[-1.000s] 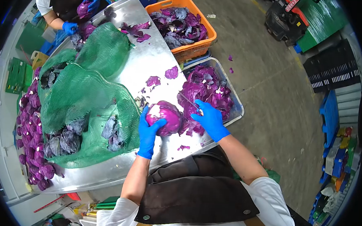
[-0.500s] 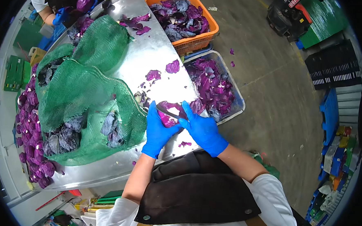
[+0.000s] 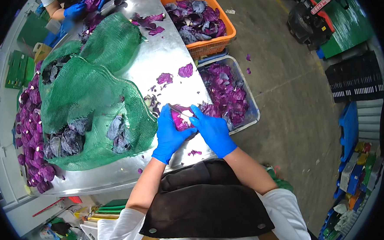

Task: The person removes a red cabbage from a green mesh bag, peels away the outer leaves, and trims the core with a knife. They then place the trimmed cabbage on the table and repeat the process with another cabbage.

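Blue gloves cover both hands over the table's near edge. My left hand (image 3: 168, 135) is closed round the left side of a red cabbage (image 3: 179, 123), whose pale cut stem end faces up. In my right hand (image 3: 214, 132) is a knife (image 3: 178, 110); its thin blade lies across the top of the cabbage, and the handle is hidden by my fingers. Left of my hands, a green mesh sack (image 3: 97, 97) is spread over the table with dark outer leaves (image 3: 67, 143) in it. Loose purple leaves (image 3: 186, 70) lie on the metal table (image 3: 172, 45) beyond.
A clear bin (image 3: 257, 107) of trimmed leaves stands right of the table, with an orange crate (image 3: 232, 31) of leaves behind it. Many cabbages (image 3: 30, 142) line the table's left side. At the far left, a co-worker's gloved hands (image 3: 74, 10) hold another cabbage.
The blade has turned from showing its broad dark side to a thin edge-on line over the cabbage. My right hand has shifted slightly left. The view has moved a little.
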Motion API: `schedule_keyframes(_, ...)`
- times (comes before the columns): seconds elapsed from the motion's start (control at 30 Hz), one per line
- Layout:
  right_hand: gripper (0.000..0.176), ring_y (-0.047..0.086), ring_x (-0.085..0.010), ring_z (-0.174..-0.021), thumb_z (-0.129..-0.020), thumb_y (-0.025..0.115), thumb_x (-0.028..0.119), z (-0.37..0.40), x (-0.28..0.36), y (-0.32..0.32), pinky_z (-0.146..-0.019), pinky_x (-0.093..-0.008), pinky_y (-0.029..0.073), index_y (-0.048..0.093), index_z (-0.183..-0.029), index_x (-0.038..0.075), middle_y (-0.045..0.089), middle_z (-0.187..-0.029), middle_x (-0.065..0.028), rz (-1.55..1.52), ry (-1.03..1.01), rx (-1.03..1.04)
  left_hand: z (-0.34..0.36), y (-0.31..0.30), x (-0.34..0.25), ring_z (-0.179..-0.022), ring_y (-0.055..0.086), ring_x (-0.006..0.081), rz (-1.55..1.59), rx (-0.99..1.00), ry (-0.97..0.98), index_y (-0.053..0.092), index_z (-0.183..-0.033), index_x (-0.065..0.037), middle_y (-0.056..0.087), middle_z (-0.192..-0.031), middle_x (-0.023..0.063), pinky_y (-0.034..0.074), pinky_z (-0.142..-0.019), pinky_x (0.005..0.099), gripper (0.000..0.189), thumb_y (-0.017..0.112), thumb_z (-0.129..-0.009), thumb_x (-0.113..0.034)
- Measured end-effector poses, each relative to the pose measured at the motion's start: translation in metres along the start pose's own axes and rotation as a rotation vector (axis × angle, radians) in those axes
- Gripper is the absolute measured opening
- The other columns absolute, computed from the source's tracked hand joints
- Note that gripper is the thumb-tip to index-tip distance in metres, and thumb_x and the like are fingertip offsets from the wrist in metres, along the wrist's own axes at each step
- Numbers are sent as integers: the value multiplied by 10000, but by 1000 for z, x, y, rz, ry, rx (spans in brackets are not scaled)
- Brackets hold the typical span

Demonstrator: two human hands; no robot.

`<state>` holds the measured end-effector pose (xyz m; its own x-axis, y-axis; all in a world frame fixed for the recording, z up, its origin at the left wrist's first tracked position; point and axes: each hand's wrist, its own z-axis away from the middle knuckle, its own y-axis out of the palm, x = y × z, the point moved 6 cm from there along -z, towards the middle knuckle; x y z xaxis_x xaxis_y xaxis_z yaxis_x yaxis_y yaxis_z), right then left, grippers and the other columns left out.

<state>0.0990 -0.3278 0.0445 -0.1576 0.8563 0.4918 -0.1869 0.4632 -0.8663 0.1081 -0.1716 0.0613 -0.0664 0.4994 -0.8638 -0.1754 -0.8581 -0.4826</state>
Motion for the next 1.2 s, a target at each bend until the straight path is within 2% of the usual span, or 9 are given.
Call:
schedule_keyframes(0.1, 421, 684, -365, -700, -992, 496, 432, -44, -40, -7, -591, -484, 525, 641, -1235, 119, 703, -817, -163, -17, 125, 60, 28, 19, 5, -1265, 462, 439, -233, -184, 331, 343, -1460, 2, 469, -1373, 259, 388, -1062, 482, 1087, 896, -586, -333)
schedule_keyframes(0.23, 403, 681, -395, -839, -939, 550, 482, -55, -45, 3, -718, -501, 533, 721, -1000, 123, 704, -886, -190, -205, 172, 62, 45, 22, 19, -1387, 370, 388, -158, -122, 155, 249, -1523, -8, 363, -1501, 228, 297, -1168, 451, 1209, 897, -612, -467)
schedule_keyframes(0.3, 381, 673, -400, -895, -911, 582, 477, -47, -40, 9, -763, -500, 530, 722, -952, 125, 702, -909, -199, -319, 232, -39, 53, 10, 31, -1415, 349, 356, -99, -71, 237, 247, -1527, -10, 334, -1535, 211, 280, -1179, 434, 1209, 901, -616, -461)
schedule_keyframes(0.37, 314, 677, -397, -844, -867, 641, 401, -57, -59, 29, -757, -496, 527, 706, -994, 121, 701, -886, -190, -120, 258, 49, 61, -1, 45, -1430, 323, 358, 27, 4, 212, 222, -1537, -25, 314, -1539, 215, 274, -1186, 434, 1199, 908, -636, -420)
schedule_keyframes(0.57, 496, 698, -321, -733, -907, 630, 469, -7, -22, 6, -616, -448, 523, 587, -1257, 120, 708, -783, -133, -262, -18, -52, 48, -4, 58, -1386, 379, 332, 244, 18, 56, 260, -1520, -33, 357, -1499, 179, 308, -1173, 420, 1183, 939, -603, -343)
schedule_keyframes(0.73, 576, 693, -265, -695, -840, 730, 443, 27, -6, -8, -594, -385, 537, 594, -1331, 174, 691, -778, -102, -586, 122, -22, 38, -8, 52, -1362, 408, 308, 218, 44, 82, 304, -1517, -70, 391, -1479, 162, 332, -1159, 425, 1128, 933, -615, -321)
schedule_keyframes(0.83, 513, 692, -233, -702, -833, 743, 423, 19, 27, -23, -601, -351, 538, 641, -1297, 229, 679, -840, -89, -388, -215, -26, 31, -6, 51, -1367, 405, 303, 297, 104, 47, 296, -1522, -65, 395, -1478, 157, 328, -1161, 425, 1137, 933, -616, -324)
schedule_keyframes(0.97, 343, 683, -233, -711, -848, 713, 362, 7, 4, 8, -585, -338, 528, 707, -1180, 275, 671, -882, -19, -458, -385, -73, 28, -11, 47, -1371, 406, 299, 166, 101, 124, 290, -1524, -59, 387, -1495, 156, 326, -1162, 422, 1142, 930, -620, -334)
schedule_keyframes(1.2, 211, 657, -232, -660, -811, 772, 187, 29, 1, -13, -586, -324, 511, 744, -1019, 172, 661, -824, -39, -397, -281, -102, 28, -7, 39, -1389, 382, 331, 44, 113, 175, 328, -1514, -65, 404, -1484, 177, 310, -1167, 439, 1130, 927, -606, -372)
